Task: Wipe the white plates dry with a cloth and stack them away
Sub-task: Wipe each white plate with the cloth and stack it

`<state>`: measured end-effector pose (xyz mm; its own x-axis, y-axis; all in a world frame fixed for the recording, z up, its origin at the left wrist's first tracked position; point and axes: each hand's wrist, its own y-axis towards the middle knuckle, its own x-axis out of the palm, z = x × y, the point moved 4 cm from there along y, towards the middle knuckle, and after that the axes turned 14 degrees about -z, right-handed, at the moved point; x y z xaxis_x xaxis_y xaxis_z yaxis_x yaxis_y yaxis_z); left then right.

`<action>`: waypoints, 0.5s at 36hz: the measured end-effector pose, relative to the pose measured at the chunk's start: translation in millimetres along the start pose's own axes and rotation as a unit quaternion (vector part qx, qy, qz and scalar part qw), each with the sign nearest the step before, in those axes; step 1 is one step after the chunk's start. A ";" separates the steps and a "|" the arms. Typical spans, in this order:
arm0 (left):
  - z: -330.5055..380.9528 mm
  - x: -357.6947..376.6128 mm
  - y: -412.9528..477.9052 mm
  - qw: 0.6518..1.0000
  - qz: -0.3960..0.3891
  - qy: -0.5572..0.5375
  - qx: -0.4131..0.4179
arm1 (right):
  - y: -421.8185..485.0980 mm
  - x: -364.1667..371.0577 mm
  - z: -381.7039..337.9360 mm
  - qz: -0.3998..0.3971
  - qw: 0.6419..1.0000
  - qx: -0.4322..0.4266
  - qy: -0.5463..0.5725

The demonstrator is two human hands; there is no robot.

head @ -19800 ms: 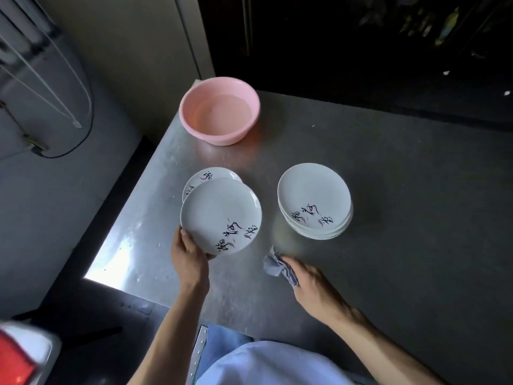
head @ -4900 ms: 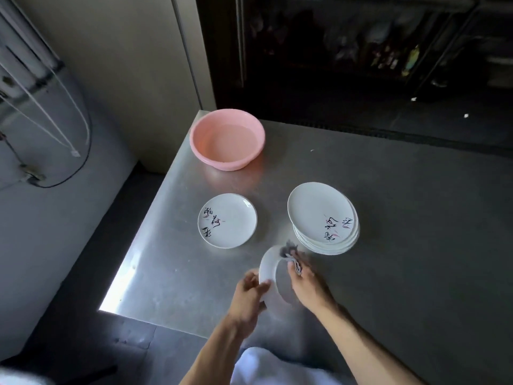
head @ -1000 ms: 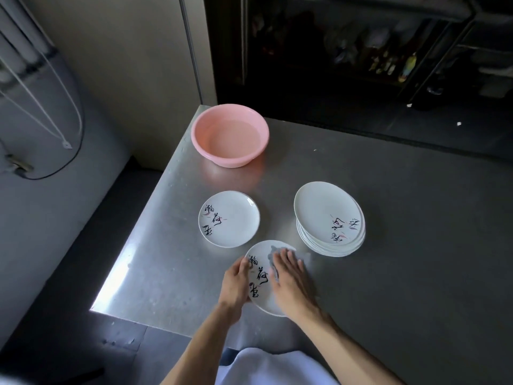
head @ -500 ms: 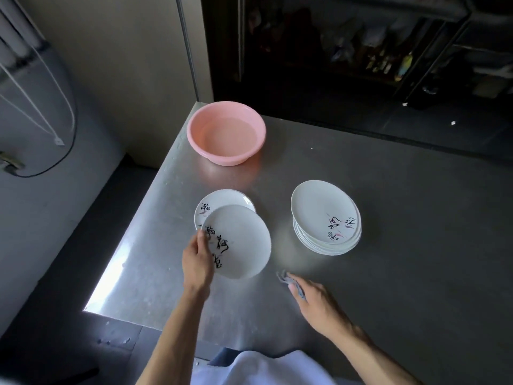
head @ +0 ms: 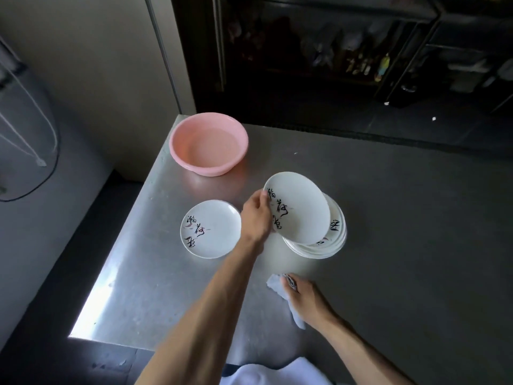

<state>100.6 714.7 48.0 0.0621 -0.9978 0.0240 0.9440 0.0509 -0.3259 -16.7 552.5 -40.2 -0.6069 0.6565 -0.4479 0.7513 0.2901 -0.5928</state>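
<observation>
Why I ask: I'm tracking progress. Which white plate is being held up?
The plate the left hand grips by its rim, tilted above the stack. The lone plate lies flat on the table; the stacked ones rest on each other.

We find the scene dim overall, with light entering from the left. The counter (head: 388, 218) shows a hard glare patch at its near left corner and falls to dull grey rightward. The basin (head: 200, 168) throws a pink sheen on the metal beside it. The shelves (head: 361, 51) behind are nearly black, detail lost. The left hand (head: 255, 215) and its plate (head: 302, 215) are smeared by motion blur. Verticals lean toward the edges.
</observation>
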 end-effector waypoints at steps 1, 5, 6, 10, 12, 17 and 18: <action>0.0 7.8 5.0 1.000 -0.008 0.014 -0.006 | 1.4 -1.4 0.0 -0.001 1.000 0.004 0.004; -4.5 27.0 21.2 0.999 -0.019 0.036 -0.035 | 5.4 -2.8 0.1 -0.014 1.000 0.007 0.023; -5.6 30.1 24.0 0.998 -0.021 0.040 -0.039 | 5.7 -3.5 -0.5 -0.012 1.000 0.004 0.022; -9.8 37.7 31.4 0.997 -0.027 0.059 -0.044 | 5.6 -6.3 -0.6 -0.010 0.999 0.001 0.032; -10.3 40.2 32.9 0.996 -0.025 0.071 -0.045 | 5.7 -7.1 -0.4 -0.016 0.999 -0.004 0.044; -10.4 41.5 33.2 0.993 -0.007 0.113 -0.038 | 5.9 -8.4 -0.4 -0.017 0.998 -0.009 0.057; -9.9 41.5 32.8 0.991 -0.003 0.129 -0.035 | 6.5 -9.1 -0.1 -0.017 0.998 -0.012 0.055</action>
<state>131.0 674.6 29.0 -0.0370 -0.9763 -0.2132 0.9187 0.0508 -0.3918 -6.3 548.5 -40.0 -0.6005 0.7184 -0.3512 0.7379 0.3286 -0.5895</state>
